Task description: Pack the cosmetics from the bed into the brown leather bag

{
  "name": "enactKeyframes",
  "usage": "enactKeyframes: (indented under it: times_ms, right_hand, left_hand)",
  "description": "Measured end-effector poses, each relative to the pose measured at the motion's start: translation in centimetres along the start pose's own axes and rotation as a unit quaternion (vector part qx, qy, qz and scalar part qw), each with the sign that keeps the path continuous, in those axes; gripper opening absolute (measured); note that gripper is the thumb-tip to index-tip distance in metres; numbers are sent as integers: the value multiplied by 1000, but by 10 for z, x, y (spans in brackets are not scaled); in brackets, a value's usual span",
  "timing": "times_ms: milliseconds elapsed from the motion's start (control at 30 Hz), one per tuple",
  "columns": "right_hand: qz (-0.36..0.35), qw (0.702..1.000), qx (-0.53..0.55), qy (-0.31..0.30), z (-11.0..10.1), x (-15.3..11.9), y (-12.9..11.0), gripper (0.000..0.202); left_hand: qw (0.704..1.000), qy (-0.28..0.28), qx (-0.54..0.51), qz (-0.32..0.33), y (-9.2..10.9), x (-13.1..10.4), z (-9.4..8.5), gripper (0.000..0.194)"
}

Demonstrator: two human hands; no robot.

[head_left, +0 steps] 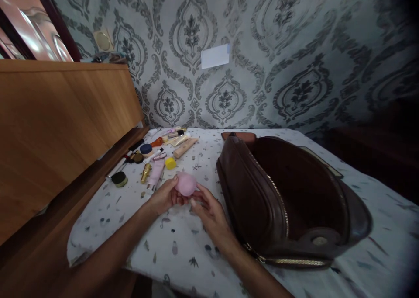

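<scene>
Right now both hands are meeting over the surface (183, 263), which is covered with a pale patterned cloth, and are holding a pink egg-shaped sponge (185, 184) between them. The left hand (165, 197) is curling its fingers around the sponge from the left, and the right hand (209, 210) is touching it from below and the right with partly bent fingers. The sponge is sitting just above the cloth, near the left edge of a large brown bag (288, 202), which is lying open with its zip undone. A row of cosmetics is still lying out beside the wooden headboard (59, 127): a yellow cap (170, 163), a pink tube (155, 174), a gold lipstick (145, 173), a small dark jar (119, 178) and several beige tubes (183, 146). Judging by this, one item is in hand while most are remaining outside the bag; I cannot see what is lying inside it.
</scene>
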State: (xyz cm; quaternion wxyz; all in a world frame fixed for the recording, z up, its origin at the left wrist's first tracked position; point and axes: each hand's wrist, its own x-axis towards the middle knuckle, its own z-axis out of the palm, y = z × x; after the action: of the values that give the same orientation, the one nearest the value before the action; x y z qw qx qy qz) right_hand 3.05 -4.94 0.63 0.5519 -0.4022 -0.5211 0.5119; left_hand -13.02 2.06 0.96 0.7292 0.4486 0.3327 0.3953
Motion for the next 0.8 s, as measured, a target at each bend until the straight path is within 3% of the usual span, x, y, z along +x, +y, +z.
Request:
enactKeyframes:
  times_ms: [133, 300, 467, 567, 700, 800]
  right_hand:
    - [46, 999, 18, 5, -1, 0, -3, 56]
    - [45, 998, 29, 11, 0, 1, -8, 49]
    - [62, 997, 41, -4, 1, 0, -13, 48]
    - [61, 997, 43, -15, 1, 0, -11, 47]
    - [20, 999, -4, 44, 1, 0, 1, 54]
    - [-42, 993, -75, 75, 3, 0, 11, 54]
  left_hand:
    - [995, 19, 58, 83, 0, -3, 3, 63]
    - [968, 26, 180, 171, 4, -9, 9, 64]
    - [908, 41, 350, 227, 7, -18, 17, 56]
    - [881, 42, 402, 245, 5, -22, 20, 56]
    - [851, 68, 456, 252, 2, -22, 21, 49]
    - [808, 82, 505, 293, -1, -21, 19, 46]
